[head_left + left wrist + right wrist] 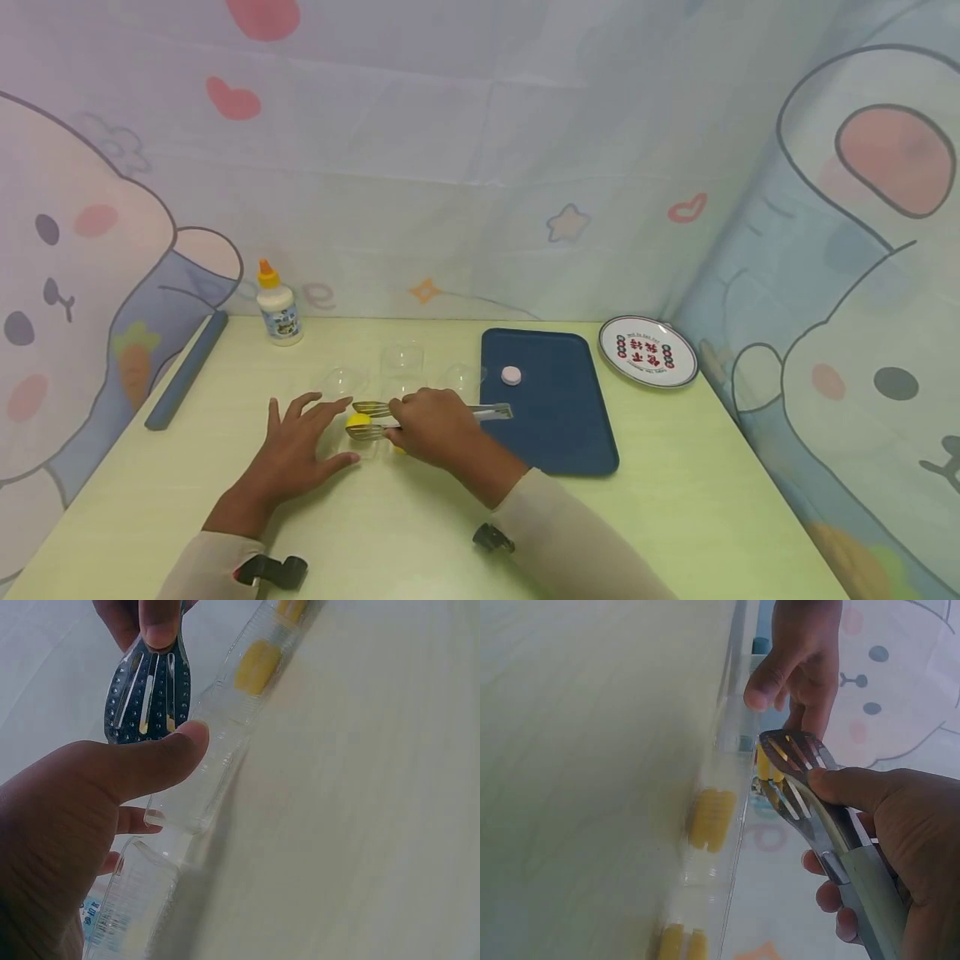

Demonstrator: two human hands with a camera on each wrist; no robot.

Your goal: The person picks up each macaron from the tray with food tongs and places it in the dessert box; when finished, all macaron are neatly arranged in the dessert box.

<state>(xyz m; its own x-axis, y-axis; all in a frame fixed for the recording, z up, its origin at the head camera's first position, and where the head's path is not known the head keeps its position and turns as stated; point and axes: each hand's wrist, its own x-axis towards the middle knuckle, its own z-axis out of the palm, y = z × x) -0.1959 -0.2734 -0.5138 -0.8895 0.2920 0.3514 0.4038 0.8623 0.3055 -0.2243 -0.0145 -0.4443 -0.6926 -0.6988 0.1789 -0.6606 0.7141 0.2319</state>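
Observation:
My right hand (435, 425) grips metal tongs (840, 840) with slotted heads. Between the heads sits a small yellow piece (358, 420), partly covered in both wrist views. Below the tongs is a clear plastic container (199, 784), with my left hand (303, 446) beside it, thumb and fingers spread. In the left wrist view the left thumb reaches close to a tong head, and its fingertips are at the container's edge; whether they press it I cannot tell. Other yellow ridged pieces (712, 817) lie in clear compartments under the right hand.
Several clear domed cups (402, 358) stand behind the hands. At right is a blue tray (555, 417) bearing a pale pink round piece (511, 376). A printed plate (648, 352) lies beyond it. A glue bottle (279, 308) and a grey-blue roll (186, 371) are at left.

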